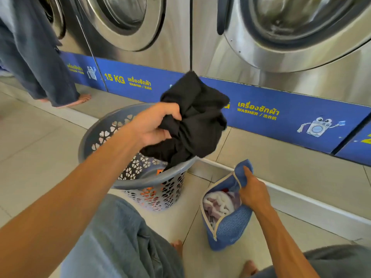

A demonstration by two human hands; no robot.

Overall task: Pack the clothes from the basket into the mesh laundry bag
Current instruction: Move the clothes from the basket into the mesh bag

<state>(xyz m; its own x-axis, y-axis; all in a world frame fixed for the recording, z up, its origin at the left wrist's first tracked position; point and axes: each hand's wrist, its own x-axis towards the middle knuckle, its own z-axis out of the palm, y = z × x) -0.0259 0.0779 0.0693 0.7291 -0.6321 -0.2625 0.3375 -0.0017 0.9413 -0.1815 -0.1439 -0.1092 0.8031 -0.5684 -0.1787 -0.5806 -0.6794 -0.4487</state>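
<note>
Left grip (152, 125) clenched on bunched black garment (192, 119), fingers curled into the cloth. Garment lifted clear above the grey basket (100, 135), lowest fold hanging just over the near rim. Below that grip, inside the basket, something orange (160, 171) showing through the heart-shaped cutouts.

Right grip (254, 190) pinching the upper edge of the blue mesh laundry bag (230, 223), holding its zippered mouth agape. Just under that grip, within the bag, pale white-and-purple clothes (218, 205). Bag resting on the tiled floor (40, 141), beside the basket and not touching it.

Beyond both grips, steel washers (170, 37) with a blue kick panel (261, 109).
</note>
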